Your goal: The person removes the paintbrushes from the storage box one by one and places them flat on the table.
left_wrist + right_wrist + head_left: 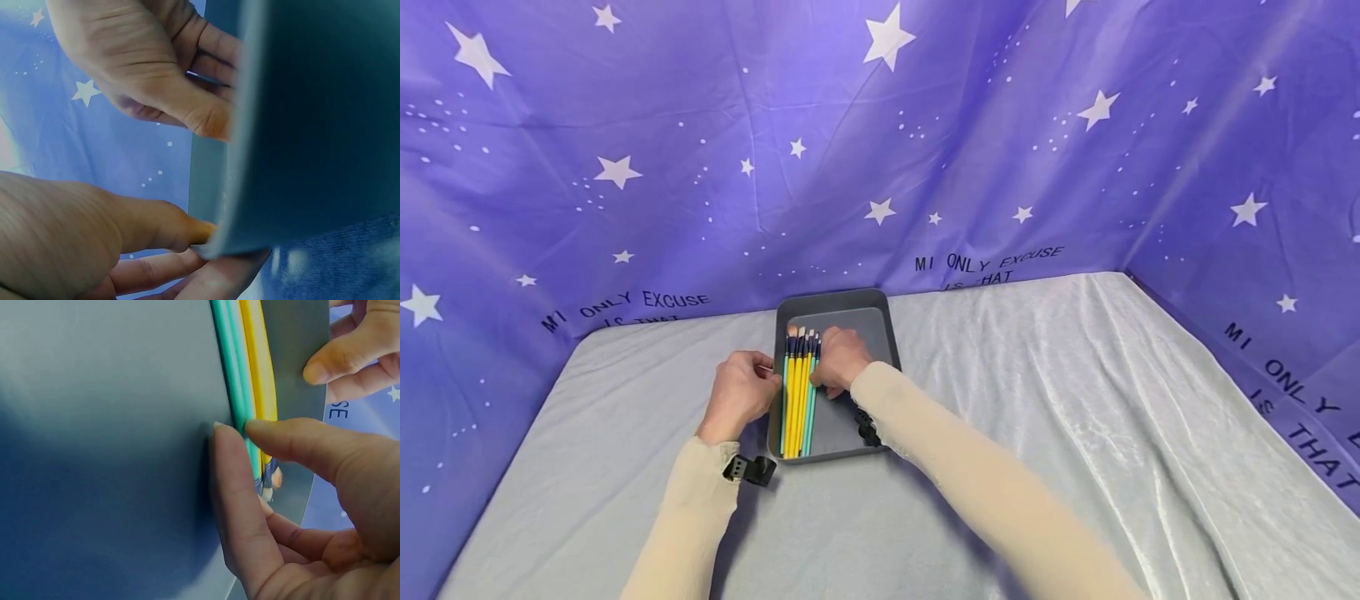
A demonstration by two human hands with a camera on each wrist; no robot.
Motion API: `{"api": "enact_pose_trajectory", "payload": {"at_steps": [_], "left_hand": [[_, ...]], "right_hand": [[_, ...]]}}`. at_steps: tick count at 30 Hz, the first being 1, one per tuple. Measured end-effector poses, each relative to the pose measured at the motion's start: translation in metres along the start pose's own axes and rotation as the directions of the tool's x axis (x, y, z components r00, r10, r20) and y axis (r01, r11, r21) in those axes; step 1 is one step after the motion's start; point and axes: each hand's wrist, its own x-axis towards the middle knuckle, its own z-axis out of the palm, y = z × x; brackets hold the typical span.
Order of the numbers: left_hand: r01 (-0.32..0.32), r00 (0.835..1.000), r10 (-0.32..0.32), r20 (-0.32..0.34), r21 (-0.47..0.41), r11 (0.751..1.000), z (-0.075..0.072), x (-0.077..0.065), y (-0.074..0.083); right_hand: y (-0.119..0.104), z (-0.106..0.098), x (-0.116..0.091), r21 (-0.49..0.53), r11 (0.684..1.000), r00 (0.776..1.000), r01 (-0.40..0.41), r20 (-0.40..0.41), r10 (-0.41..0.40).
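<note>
A dark grey rectangular tray (pixel 838 457) lies on the table. Along its left side several paintbrushes (pixel 798 392) with yellow and teal handles lie side by side, bristles toward the far end. My left hand (pixel 741 394) pinches the tray's left rim between thumb and fingers, as the left wrist view shows close up. Inside the tray, my right hand (pixel 842 358) is at the right edge of the bunch. Its thumb (pixel 294 437) touches a teal handle (pixel 231 369), while the extended index finger (pixel 234 487) is beside that handle, over the tray floor.
Pale grey velvety cloth (pixel 1037 400) covers the table on both sides of the tray. Purple star-printed fabric (pixel 820 125) hangs behind and around it, close to the tray's far end. A black wrist camera (pixel 751 469) is strapped at the left cuff.
</note>
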Motion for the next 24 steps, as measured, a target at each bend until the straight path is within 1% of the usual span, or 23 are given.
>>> {"api": "enact_pose_trajectory", "payload": {"at_steps": [7, 12, 18, 24], "left_hand": [[-0.01, 1.0, 0.01, 0.001, 0.01, 1.0, 0.0017, 0.0015, 0.0001], [-0.013, 1.0, 0.013, -0.006, 0.013, 1.0, 0.002, 0.0015, -0.0008], [-0.029, 0.999, 0.029, -0.016, 0.012, 1.0, 0.0006, 0.0012, -0.0002], [-0.014, 1.0, 0.015, -0.009, 0.015, 1.0, -0.0004, 0.0004, 0.0002]], "right_hand": [[-0.0061, 0.0058, 0.0036, -0.054, 0.998, 1.0, -0.013, 0.027, 0.015], [-0.007, 0.0078, 0.0057, -0.013, 1.0, 0.999, -0.01, 0.041, 0.011], [-0.0053, 0.0068, 0.0084, 0.011, 1.0, 0.998, -0.029, 0.054, 0.028], [-0.0047, 0.0039, 0.0082, 0.048, 0.998, 0.996, -0.041, 0.082, 0.037]]}}
